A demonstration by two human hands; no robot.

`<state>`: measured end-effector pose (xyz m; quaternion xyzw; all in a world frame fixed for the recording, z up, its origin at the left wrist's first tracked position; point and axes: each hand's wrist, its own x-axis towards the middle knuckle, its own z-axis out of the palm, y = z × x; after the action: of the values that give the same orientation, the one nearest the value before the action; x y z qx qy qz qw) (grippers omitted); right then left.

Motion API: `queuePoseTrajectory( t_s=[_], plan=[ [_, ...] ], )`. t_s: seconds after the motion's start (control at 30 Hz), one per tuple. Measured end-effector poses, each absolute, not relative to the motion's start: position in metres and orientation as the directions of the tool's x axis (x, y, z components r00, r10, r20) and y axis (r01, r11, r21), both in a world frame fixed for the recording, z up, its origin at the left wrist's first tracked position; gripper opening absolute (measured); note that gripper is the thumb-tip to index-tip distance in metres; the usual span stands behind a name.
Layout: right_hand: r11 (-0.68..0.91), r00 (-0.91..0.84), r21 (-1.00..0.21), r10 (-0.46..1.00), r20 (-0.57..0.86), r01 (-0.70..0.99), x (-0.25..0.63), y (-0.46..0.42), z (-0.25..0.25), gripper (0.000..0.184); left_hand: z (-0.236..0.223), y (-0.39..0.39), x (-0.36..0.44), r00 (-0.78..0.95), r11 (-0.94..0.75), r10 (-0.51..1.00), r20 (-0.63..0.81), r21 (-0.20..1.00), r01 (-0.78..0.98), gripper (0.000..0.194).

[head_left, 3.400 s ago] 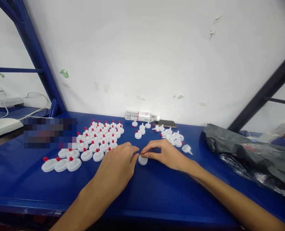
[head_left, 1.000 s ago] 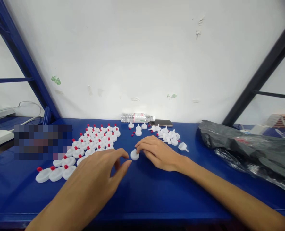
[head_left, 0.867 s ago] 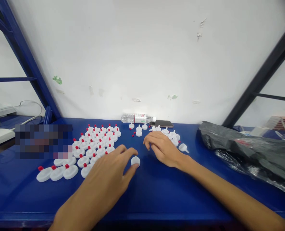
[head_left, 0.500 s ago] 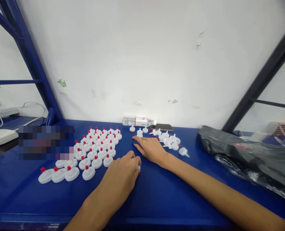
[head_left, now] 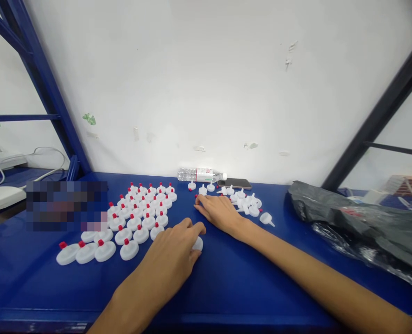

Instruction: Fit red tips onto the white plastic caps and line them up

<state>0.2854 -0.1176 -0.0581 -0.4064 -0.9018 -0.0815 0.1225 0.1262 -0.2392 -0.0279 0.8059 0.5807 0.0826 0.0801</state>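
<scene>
Grips funnel (head_left: pixel 199 243) in left hand (head_left: pixel 178 248), palm down.
Reaches right hand (head_left: pixel 223 214) farther over table (head_left: pixel 254 278), with fingers (head_left: pixel 202 204) bent beside cap (head_left: pixel 196 196); cannot tell whether gripping it.

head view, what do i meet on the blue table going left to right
Red-capped white funnels → clear bottle lying on its side → dark phone → lone uncapped funnel → dark grey plastic bag

Blue table (head_left: pixel 247 278), water bottle (head_left: pixel 204 175), 1 phone (head_left: pixel 238 183)
</scene>
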Motion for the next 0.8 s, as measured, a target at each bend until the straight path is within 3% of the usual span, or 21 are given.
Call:
queuePoseTrajectory(
  t_s=[0.07,0.23,0.33,0.43,0.63,0.8],
  plan=[
    [0.690,-0.646,-0.028,0.691,0.325,0.724,0.294,-0.124,-0.055,0.018,-0.025,-0.242,0.126,0.289,-0.290,0.957,0.036,0.205,0.935,0.032],
    [0.703,-0.586,-0.551,0.698,0.412,0.450,0.309,-0.143,-0.047,0.012,-0.024,-0.246,0.126,0.191,-0.193,0.981,0.024,0.150,0.970,0.024],
    [0.641,-0.602,-0.692,0.709,0.367,0.333,0.311,-0.154,-0.042,0.014,-0.028,-0.243,0.126,0.173,-0.172,0.985,0.009,0.141,0.975,0.015],
    [0.678,-0.655,-0.677,0.655,0.377,0.288,0.311,-0.161,-0.037,0.010,-0.032,-0.239,0.126,0.163,-0.165,0.986,0.024,0.171,0.971,0.016],
    [0.820,-0.742,-0.501,0.513,0.432,0.276,0.310,-0.165,-0.038,0.014,-0.032,-0.237,0.125,0.156,-0.160,0.987,0.039,0.154,0.975,0.017],
    [0.829,-0.783,-0.503,0.474,0.403,0.243,0.308,-0.166,-0.041,0.015,-0.032,-0.237,0.125,0.136,-0.137,0.991,0.013,0.128,0.982,0.017]
  ],
)
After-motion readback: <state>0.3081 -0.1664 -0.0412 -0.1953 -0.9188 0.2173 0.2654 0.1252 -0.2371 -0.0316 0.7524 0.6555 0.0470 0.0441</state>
